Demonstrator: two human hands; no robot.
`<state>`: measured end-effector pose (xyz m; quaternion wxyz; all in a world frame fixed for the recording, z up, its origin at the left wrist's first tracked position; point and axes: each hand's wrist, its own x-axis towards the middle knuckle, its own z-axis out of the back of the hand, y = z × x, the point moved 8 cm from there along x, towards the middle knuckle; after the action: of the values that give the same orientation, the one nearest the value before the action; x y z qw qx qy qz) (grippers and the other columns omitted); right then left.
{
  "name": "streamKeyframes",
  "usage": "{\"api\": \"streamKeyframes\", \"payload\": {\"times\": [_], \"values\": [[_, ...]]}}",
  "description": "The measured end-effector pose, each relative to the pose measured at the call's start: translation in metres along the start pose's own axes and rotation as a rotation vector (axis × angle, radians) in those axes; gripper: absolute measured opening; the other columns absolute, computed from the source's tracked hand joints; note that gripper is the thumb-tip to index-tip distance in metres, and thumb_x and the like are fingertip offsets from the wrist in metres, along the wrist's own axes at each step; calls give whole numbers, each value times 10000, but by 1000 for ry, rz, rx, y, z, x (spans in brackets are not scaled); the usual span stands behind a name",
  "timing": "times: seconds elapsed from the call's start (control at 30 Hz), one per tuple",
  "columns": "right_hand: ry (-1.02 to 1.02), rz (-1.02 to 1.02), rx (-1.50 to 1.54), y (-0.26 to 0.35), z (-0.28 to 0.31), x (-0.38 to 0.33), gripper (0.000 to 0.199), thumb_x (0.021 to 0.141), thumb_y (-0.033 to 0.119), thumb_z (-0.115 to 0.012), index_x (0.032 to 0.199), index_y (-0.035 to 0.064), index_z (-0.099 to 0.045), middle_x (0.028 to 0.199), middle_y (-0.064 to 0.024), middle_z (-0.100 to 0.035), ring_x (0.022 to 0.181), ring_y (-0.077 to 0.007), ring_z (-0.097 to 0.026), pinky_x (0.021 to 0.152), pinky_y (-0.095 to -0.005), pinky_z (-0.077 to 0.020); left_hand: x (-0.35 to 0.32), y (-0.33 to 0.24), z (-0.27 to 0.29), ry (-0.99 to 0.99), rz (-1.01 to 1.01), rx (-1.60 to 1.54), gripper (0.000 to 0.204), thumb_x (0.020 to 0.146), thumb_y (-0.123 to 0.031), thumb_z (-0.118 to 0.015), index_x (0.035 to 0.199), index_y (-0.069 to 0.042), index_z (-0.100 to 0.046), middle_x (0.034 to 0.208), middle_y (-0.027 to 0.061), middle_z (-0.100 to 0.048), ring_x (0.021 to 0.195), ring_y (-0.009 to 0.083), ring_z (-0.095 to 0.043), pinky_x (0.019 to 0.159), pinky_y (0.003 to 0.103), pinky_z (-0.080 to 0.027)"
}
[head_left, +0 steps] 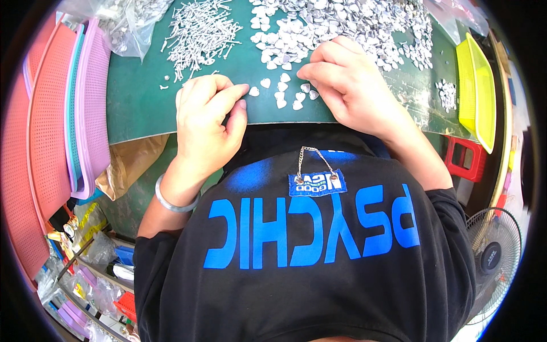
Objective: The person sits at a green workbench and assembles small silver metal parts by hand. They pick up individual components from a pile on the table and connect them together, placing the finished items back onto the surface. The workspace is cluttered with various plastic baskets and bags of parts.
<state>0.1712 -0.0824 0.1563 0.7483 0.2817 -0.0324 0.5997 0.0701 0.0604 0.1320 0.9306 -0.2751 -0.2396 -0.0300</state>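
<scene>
My left hand (209, 111) rests at the near part of the green table with its fingers curled, the index fingertip right beside a small silver heart-shaped piece (254, 91). Whether that piece is gripped or lies on the table I cannot tell. Bent over the near edge of a large heap of silver hearts (285, 48) is my right hand (347, 80), its fingers drawn together. What is in them, if anything, is hidden. Several loose hearts (281, 95) lie between the two hands. Beyond my left hand spreads a pile of thin silver pin-like pieces (200, 35).
Stacked pink, teal and purple baskets (94, 102) stand at the left. A clear plastic bag (132, 25) sits at the far left. On the right are a small pile of silver bits (446, 95), a yellow basket (476, 91), a red stool (464, 157) and a fan (491, 259).
</scene>
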Motion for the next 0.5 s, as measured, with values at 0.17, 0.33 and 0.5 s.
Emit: {"api": "streamKeyframes", "payload": {"times": [0.17,0.33,0.5], "values": [[16,-29,11,1,0,-9,153,777,1,-653,919,48,-683,868,-65,-578,829,-273,-547,750,-371,-437,0,-4,-1,21,-18,14,246,719,39,-704,953,-37,-717,880,68,-611,842,241,-579,779,347,-447],[9,-10,24,5,-3,-13,158,775,-10,-670,921,46,-685,874,-68,-580,804,-274,-545,726,-367,-440,0,-2,-2,6,-3,10,228,721,1,-728,944,-50,-716,881,62,-610,856,242,-577,783,353,-436],[0,-11,28,7,-4,-13,144,782,15,-699,922,48,-687,884,-71,-586,817,-274,-545,737,-368,-447,1,-1,-4,-33,38,26,190,711,-71,-768,893,-77,-714,862,40,-599,862,239,-566,784,373,-410]]}}
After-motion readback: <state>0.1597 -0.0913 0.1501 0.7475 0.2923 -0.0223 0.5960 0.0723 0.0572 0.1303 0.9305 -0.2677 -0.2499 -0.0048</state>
